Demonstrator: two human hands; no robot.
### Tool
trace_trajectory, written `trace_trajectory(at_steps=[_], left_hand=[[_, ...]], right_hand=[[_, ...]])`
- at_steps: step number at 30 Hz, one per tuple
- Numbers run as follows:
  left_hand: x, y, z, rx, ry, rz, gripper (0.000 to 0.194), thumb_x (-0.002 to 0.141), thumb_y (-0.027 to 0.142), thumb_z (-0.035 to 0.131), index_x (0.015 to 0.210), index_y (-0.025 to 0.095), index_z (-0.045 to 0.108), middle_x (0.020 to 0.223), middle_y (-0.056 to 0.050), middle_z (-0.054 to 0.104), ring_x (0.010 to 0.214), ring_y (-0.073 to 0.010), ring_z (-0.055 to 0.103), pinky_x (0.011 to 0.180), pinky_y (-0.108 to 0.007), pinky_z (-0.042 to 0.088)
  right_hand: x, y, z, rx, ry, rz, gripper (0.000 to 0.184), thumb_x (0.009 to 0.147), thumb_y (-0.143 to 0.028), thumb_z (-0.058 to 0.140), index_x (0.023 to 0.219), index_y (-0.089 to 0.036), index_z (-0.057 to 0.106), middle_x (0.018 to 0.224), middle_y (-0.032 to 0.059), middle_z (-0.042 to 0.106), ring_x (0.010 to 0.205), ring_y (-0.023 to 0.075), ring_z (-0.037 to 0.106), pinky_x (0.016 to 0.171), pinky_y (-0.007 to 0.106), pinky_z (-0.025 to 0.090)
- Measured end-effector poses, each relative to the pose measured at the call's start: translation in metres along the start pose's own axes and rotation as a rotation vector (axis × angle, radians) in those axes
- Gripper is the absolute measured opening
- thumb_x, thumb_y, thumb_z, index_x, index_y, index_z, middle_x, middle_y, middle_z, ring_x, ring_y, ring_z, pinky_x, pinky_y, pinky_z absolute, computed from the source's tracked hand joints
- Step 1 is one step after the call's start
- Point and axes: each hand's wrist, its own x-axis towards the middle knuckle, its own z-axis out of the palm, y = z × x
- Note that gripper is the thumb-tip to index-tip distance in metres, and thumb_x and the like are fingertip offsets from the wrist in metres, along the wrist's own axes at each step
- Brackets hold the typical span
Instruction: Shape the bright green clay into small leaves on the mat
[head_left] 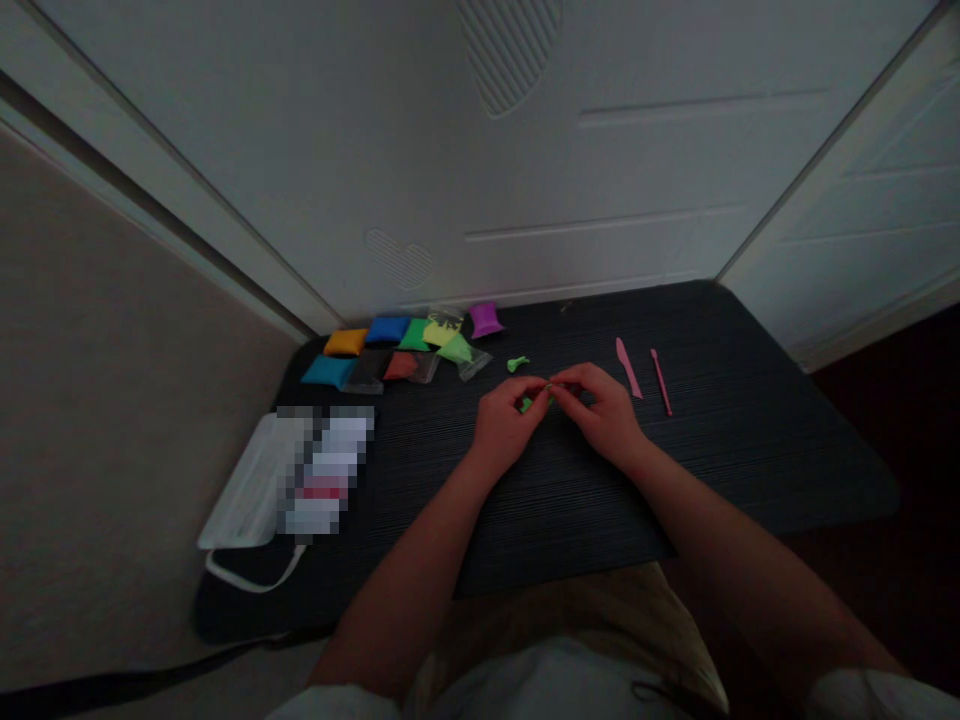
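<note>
My left hand and my right hand meet at the fingertips above the dark table. Between them they pinch a small lump of green modelling clay, part of which shows under the left fingers. The fingers hide the rest of its shape. Just beyond the left hand, a separate small green clay piece lies on the table. To the right of my right hand lie a pink plastic knife and a thin pink modelling stick.
Packets of coloured clay stand at the back left, among them purple, orange and light blue. A blurred-out phone with a white cable and a white pack lie at left. A white door borders the table's back edge.
</note>
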Motion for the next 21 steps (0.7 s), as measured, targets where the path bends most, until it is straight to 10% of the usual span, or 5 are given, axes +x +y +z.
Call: trace_trajectory(at_steps=[21], left_hand=[[-0.0015, 0.0048, -0.0001, -0.007, 0.001, 0.010, 0.017, 0.077, 0.031, 0.051, 0.085, 0.019, 0.060, 0.079, -0.001, 0.064, 0.066, -0.0107, 0.055, 0.063, -0.024, 0.044]], right_hand=[[0.0005, 0.0019, 0.0036, 0.174, 0.032, 0.153, 0.008, 0.076, -0.027, 0.055, 0.081, -0.023, 0.060, 0.087, 0.0018, 0.057, 0.081, 0.0146, 0.055, 0.069, 0.031, 0.047]])
